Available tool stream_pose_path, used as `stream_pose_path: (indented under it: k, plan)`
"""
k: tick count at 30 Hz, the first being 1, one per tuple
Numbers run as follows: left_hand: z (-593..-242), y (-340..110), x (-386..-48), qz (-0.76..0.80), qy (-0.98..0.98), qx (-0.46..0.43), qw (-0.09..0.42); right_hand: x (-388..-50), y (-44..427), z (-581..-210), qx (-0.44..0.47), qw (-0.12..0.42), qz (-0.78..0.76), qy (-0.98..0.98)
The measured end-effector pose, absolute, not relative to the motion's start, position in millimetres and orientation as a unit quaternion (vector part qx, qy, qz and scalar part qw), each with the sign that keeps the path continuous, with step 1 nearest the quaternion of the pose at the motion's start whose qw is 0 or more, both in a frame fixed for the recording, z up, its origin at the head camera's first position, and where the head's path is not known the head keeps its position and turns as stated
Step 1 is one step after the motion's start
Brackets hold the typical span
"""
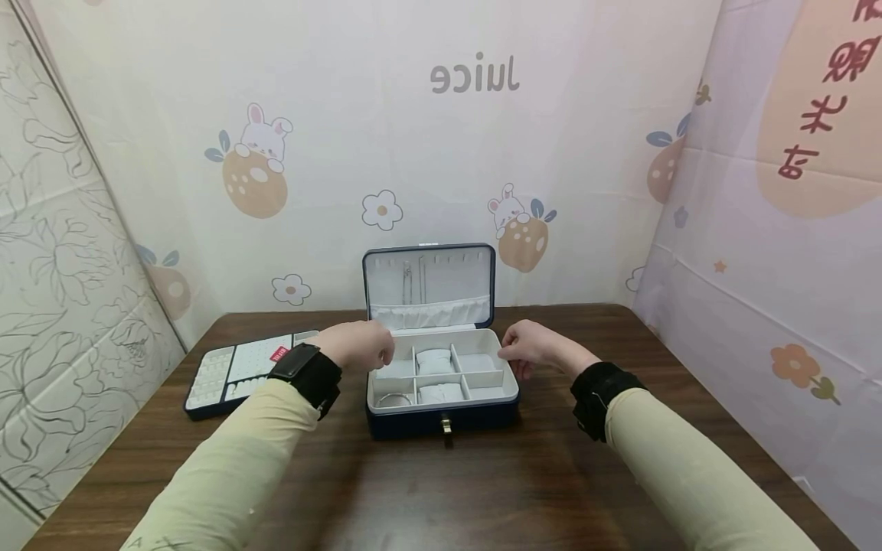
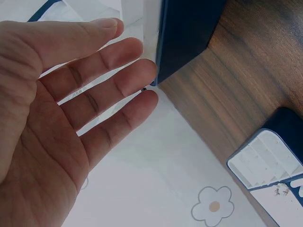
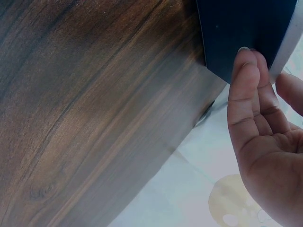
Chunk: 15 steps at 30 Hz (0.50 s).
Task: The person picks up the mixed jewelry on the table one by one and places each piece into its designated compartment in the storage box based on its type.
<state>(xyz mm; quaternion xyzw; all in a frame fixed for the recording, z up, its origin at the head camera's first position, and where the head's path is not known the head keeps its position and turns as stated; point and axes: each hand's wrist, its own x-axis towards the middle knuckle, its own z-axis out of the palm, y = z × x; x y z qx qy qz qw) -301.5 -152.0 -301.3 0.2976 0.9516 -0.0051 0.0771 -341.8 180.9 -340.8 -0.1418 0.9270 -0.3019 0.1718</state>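
Note:
A navy jewellery box stands on the table with its lid raised. Its white inside is divided into several compartments. Two of these hold pale cushions, and the front left one holds a bangle. My left hand is over the box's left rim, its fingers fairly straight and the thumb apart in the left wrist view. On the right side, my right hand has its thumb by the rim and its fingers along the navy outer wall; whether they press on it I cannot tell.
A navy-edged jewellery tray with white sections and a red tag lies to the left, partly behind my left arm. Thin necklaces hang inside the lid. A patterned cloth backs the dark wooden table.

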Motion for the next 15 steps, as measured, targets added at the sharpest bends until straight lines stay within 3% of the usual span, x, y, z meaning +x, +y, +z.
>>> stream_pose_path:
  k: [15]
  plan:
    - [-289.3, -187.9, -307.5, 0.067, 0.937, 0.343, 0.003, -340.6, 180.5, -340.6, -0.146, 0.168, -0.303, 0.926]
